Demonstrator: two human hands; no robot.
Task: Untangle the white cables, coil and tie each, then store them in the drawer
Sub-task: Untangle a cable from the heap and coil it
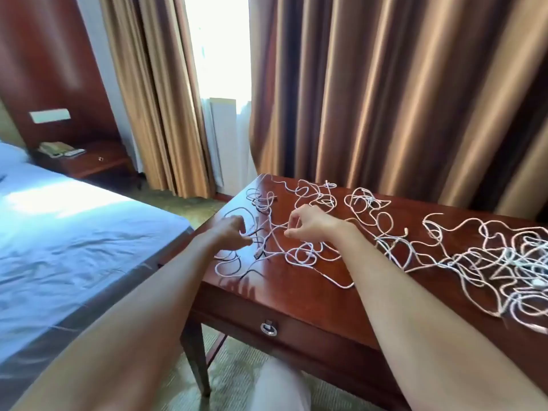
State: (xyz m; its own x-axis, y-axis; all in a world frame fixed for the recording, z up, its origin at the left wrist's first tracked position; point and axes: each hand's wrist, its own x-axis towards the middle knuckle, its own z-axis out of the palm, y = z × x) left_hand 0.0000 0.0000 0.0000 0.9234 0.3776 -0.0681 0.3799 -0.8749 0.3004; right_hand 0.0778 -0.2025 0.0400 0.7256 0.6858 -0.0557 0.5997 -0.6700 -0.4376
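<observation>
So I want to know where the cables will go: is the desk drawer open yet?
No, the drawer sits flush in the desk front with its ring pull hanging untouched.

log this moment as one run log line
stage: untangling | left hand: pinching cable | right hand: pinching white cable | white cables: loose on desk | drawer: closed
</observation>
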